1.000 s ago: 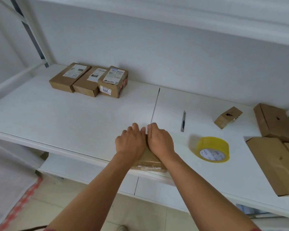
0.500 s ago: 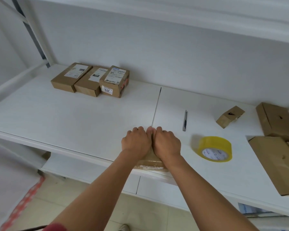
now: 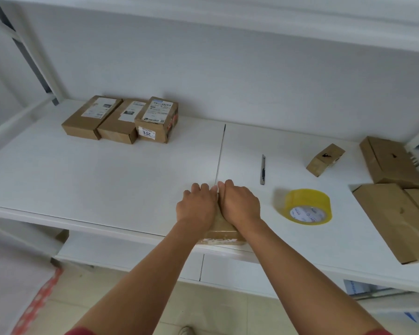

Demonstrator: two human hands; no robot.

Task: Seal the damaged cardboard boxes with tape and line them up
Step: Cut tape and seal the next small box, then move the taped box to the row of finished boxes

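I am pressing both hands down on a box (image 3: 221,232) lying at the front edge of the shelf (image 3: 107,180), just where the seam between its two boards runs. My left hand (image 3: 197,209) is lying flat over the left half of the box, fingers together and bent down over its far side. My right hand (image 3: 240,206) is doing the same on the right half, the two hands touching along their inner edges. Only a strip of the box's top and its taped near side are showing between and below my wrists.

To the right of my right hand, the tape roll (image 3: 307,206) is lying tilted on the shelf, near but apart from the hand. Beyond it, a knife (image 3: 263,169) is lying lengthwise, pointing toward the back. Further right, a small box (image 3: 325,160) with a hole in its top is sitting on its own. At the right edge, a holed box (image 3: 392,163) is lying towards the back and a large box (image 3: 397,221) towards the front.

At the back left, three labelled boxes (image 3: 121,119) are standing side by side in a row, touching one another.
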